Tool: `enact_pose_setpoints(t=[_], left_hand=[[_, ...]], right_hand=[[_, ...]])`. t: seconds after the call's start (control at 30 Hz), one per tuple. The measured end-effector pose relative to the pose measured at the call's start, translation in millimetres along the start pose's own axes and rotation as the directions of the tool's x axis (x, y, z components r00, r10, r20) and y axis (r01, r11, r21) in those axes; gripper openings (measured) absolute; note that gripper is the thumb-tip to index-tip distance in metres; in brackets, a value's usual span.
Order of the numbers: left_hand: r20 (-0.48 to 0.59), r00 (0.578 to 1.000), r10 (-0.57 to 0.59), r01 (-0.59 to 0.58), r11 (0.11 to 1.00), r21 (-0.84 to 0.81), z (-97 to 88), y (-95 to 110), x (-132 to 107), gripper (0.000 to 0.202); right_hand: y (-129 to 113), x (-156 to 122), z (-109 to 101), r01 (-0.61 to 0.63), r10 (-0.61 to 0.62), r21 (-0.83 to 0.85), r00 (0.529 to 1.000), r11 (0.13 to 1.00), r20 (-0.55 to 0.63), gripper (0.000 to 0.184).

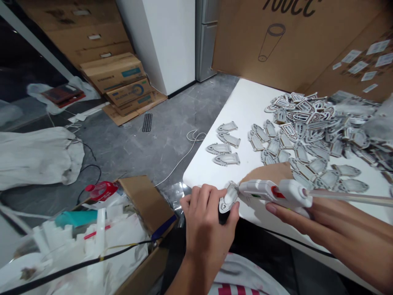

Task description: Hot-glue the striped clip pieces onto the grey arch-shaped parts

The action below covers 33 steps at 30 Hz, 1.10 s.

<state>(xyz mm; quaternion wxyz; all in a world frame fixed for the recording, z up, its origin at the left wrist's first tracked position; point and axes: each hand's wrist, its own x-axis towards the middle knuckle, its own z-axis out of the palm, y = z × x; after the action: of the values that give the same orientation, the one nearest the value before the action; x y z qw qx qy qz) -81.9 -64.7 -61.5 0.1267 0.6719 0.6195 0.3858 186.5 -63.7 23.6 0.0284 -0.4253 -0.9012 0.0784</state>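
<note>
My left hand (206, 213) is closed around a small grey-white flat tag piece (229, 197) with a dark part below it, at the front corner of the white table (245, 110). My right hand (310, 219) grips a white hot glue gun (276, 193) with a red trigger, its nozzle pointing left and touching the held piece. A glue stick (353, 198) sticks out of the gun's back to the right. A brown cardboard scrap (270, 172) lies just behind the gun.
A large heap of similar grey tags (313, 131) covers the table's right side; three lie apart (225, 147) near the left edge. Cardboard sheets (291, 41) lean behind. An open box of white plastic rubbish (92, 233) stands on the floor at left, with cables.
</note>
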Motion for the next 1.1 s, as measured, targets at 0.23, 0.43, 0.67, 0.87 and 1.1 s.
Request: enact_pose_setpoints(t=[0.23, 0.43, 0.67, 0.87, 1.1], left_hand=[[0.004, 1.000, -0.006, 0.006, 1.000, -0.004, -0.2, 0.4, 0.1, 0.014], [0.004, 1.000, -0.002, 0.002, 1.000, 0.001, -0.7, 0.2, -0.3, 0.013], [0.000, 1.000, -0.003, 0.003, 1.000, -0.003, -0.5, -0.1, 0.1, 0.014], [0.004, 1.000, 0.001, -0.001, 1.000, 0.001, -0.7, 0.1, -0.2, 0.015], [0.016, 1.000, -0.001, 0.001, 1.000, 0.003, -1.4, 0.6, -1.3, 0.013]], right_hand=[[3.2, -5.5, 5.9, 0.111, -0.081, -0.163, 0.981, 0.980, 0.178, 0.084], [1.2, -6.1, 6.0, 0.077, -0.062, -0.122, 0.990, 0.990, 0.128, 0.088], [2.0, -8.2, 9.0, 0.073, -0.054, -0.135, 0.989, 0.988, 0.139, 0.085], [1.8, -5.5, 7.4, 0.047, -0.034, -0.116, 0.994, 0.992, 0.106, 0.080], [2.7, -9.5, 6.5, 0.051, -0.030, -0.125, 0.987, 0.991, 0.160, 0.075]])
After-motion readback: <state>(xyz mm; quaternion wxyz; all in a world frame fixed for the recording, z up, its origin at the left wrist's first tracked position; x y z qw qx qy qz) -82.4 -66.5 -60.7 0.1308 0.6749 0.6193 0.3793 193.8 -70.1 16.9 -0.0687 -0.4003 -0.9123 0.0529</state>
